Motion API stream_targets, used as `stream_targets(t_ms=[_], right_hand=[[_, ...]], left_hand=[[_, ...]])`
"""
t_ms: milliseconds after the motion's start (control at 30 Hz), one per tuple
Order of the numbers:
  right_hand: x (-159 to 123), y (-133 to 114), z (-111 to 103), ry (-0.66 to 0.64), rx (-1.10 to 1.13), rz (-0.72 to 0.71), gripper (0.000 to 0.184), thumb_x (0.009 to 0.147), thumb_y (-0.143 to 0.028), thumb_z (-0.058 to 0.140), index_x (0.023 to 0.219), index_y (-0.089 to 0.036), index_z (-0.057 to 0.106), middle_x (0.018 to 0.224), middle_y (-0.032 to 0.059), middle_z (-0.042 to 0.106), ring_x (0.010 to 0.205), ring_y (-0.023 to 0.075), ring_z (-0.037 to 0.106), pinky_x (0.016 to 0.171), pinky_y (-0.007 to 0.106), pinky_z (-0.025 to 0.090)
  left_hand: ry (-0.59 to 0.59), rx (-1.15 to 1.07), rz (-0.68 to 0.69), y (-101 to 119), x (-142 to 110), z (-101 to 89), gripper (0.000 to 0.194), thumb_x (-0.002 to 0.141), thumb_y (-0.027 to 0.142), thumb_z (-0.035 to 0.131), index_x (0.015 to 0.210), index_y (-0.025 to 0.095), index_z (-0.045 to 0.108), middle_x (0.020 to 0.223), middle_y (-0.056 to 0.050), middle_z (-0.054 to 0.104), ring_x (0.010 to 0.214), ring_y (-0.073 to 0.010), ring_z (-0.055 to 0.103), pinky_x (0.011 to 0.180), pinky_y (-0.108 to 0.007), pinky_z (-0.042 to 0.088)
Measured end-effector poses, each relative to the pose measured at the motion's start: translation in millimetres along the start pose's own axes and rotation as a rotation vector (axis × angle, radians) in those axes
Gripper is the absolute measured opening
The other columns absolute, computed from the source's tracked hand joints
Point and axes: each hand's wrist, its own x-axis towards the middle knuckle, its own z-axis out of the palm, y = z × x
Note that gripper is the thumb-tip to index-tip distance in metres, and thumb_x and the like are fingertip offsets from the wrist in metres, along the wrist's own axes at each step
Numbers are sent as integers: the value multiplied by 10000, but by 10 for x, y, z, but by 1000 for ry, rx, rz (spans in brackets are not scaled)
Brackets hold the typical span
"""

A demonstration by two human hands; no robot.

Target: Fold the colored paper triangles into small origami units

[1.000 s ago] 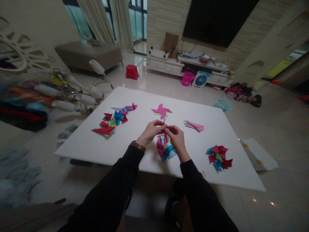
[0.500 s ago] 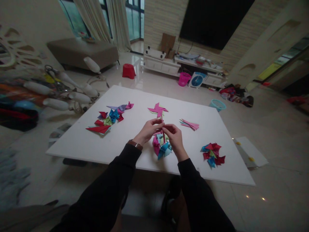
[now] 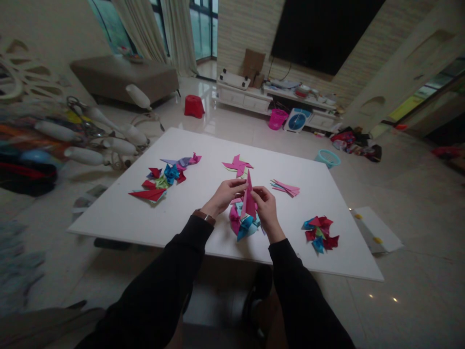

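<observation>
Between both hands stands a pink folded paper, long and pointed at its upper end, its flat face turned toward me. My left hand pinches its left edge, and my right hand grips the right edge. Below and behind it lies a cluster of pink, light blue and blue origami pieces, partly covered by the paper. Just beyond my fingertips rests a pink and green paper pinwheel shape. To the right of my right hand is a small fan of thin folded paper strips.
The white table also bears a pile of colourful folded papers at left and a red and blue origami cluster at right. Past its far edge are a red stool, a pink bucket and a teal basket.
The pink folded paper has turned from edge-on to show its broad face. My right hand has shifted slightly right and down; my left hand is almost where it was.
</observation>
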Motion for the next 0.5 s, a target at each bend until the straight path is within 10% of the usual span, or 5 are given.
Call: stream_targets(t_ms=[500], right_hand=[[26,84,-49,62,20,61,173,667,-324,753,797,-215,717,779,0,725,748,175,635,762,315,512]], left_hand=[[62,163,90,32,-57,-89,399,571,305,900,875,112,729,802,-73,748,743,-160,665,761,-302,494]])
